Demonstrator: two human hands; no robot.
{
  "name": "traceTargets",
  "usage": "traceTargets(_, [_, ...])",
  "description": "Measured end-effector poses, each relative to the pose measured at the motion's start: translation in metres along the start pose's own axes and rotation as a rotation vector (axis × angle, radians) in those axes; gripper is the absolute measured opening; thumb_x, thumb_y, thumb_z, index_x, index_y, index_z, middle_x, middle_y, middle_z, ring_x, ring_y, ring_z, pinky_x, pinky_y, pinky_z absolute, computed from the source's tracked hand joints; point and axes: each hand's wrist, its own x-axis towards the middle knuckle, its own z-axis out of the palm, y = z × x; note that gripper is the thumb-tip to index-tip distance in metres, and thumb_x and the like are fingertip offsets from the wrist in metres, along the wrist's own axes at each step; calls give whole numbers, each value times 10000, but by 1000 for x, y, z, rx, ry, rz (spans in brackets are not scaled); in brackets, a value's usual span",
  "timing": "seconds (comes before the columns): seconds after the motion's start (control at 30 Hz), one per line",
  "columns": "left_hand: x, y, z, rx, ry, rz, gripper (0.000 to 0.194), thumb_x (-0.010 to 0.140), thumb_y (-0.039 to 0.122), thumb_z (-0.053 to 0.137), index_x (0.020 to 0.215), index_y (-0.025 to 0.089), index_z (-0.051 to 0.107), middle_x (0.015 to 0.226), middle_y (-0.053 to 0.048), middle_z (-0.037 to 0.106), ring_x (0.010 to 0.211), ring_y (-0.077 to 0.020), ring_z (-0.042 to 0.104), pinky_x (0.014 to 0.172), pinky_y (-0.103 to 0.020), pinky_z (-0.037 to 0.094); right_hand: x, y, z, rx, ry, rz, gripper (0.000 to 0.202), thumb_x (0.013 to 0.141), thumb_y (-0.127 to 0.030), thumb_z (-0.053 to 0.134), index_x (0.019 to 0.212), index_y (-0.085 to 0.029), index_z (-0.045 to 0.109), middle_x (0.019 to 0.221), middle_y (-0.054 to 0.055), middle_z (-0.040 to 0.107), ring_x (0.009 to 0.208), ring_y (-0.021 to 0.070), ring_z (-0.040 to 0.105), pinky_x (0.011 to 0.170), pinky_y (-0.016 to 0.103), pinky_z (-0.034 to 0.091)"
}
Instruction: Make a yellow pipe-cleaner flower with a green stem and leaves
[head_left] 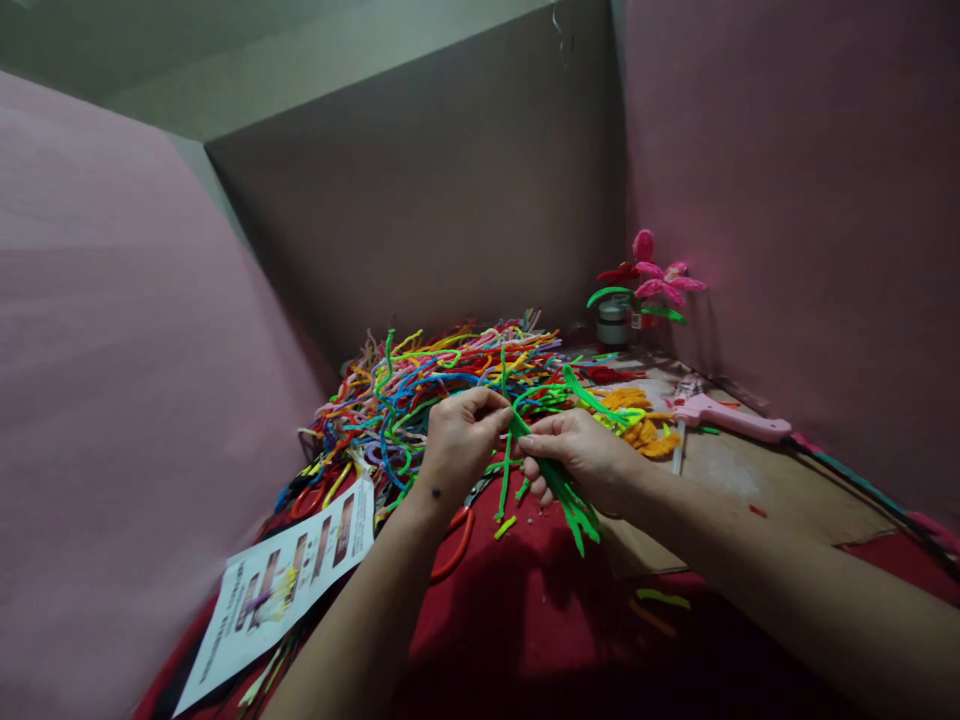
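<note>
My right hand [577, 455] is closed around a bundle of green pipe cleaners [574, 505], whose ends fan out below the fingers. Close beside it, my left hand [465, 435] pinches a green pipe cleaner [520, 427] at the top of the bundle. Its fingertips partly hide the grip. Behind both hands rises a large tangled heap of pipe cleaners [420, 375] in many colours. Red-handled scissors [463, 540] lie under the left wrist, partly covered. A short yellow-green piece [505, 527] rests on the red cloth [517, 620].
At right, a pink glue gun [735, 415] lies on cardboard [795, 490] near orange pipe-cleaner pieces [637, 420]. Pink pipe-cleaner flowers [664, 283] stand at the back right beside a small grey container [613, 325]. A printed sheet [281, 590] lies at left. Walls enclose the sides.
</note>
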Motion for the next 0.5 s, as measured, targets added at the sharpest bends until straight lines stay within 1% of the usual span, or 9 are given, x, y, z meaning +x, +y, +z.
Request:
traceTargets(0.07, [2, -1, -1, -279, -113, -180, 114, 706, 276, 582, 684, 164, 571, 460, 48, 459, 382, -72, 388, 395, -200, 289, 1, 1, -2, 12, -9, 16, 95, 773, -159, 529, 705, -109, 574, 488, 2, 560, 369, 93, 536, 377, 209, 469])
traceTargets(0.1, [3, -1, -2, -380, -153, -228, 135, 704, 295, 591, 721, 162, 575, 454, 56, 454, 365, -62, 371, 380, -192, 273, 1, 1, -3, 17, -12, 21, 104, 773, -153, 521, 690, -109, 566, 481, 4, 559, 361, 94, 535, 373, 208, 468])
traceTargets(0.17, [3, -1, -2, -476, -198, -259, 179, 696, 317, 613, 769, 156, 585, 462, 58, 470, 359, -48, 366, 371, -177, 260, 2, 1, -5, 19, -19, 28, 129, 769, -145, 508, 648, -116, 540, 473, 8, 563, 355, 100, 540, 363, 208, 469])
traceTargets(0.23, [3, 0, -2, -453, -219, -264, 187, 690, 319, 626, 748, 145, 587, 445, 55, 474, 350, -40, 361, 361, -169, 244, 3, 2, -7, 9, -32, 29, 133, 765, -143, 504, 640, -117, 537, 471, 8, 569, 354, 104, 545, 355, 208, 469])
traceTargets(0.33, [3, 1, 0, -350, -178, -249, 167, 694, 299, 620, 683, 143, 563, 403, 61, 454, 325, -34, 339, 351, -164, 228, 4, 2, -9, -5, -61, 13, 93, 756, -135, 516, 692, -101, 574, 485, 6, 581, 368, 105, 557, 366, 208, 480])
traceTargets(0.4, [3, 0, 2, -312, -132, -238, 158, 697, 288, 611, 665, 147, 550, 392, 66, 440, 320, -32, 333, 355, -161, 235, 5, 3, -8, -10, -56, 2, 92, 753, -133, 523, 682, -100, 572, 495, 6, 586, 375, 105, 562, 377, 211, 486])
traceTargets(0.5, [2, -4, 7, -386, -75, -249, 155, 698, 290, 599, 664, 156, 530, 404, 69, 431, 337, -41, 352, 367, -163, 257, 6, 6, -5, -2, -37, -21, 99, 753, -141, 526, 669, -106, 565, 496, 0, 582, 373, 105, 560, 379, 217, 486])
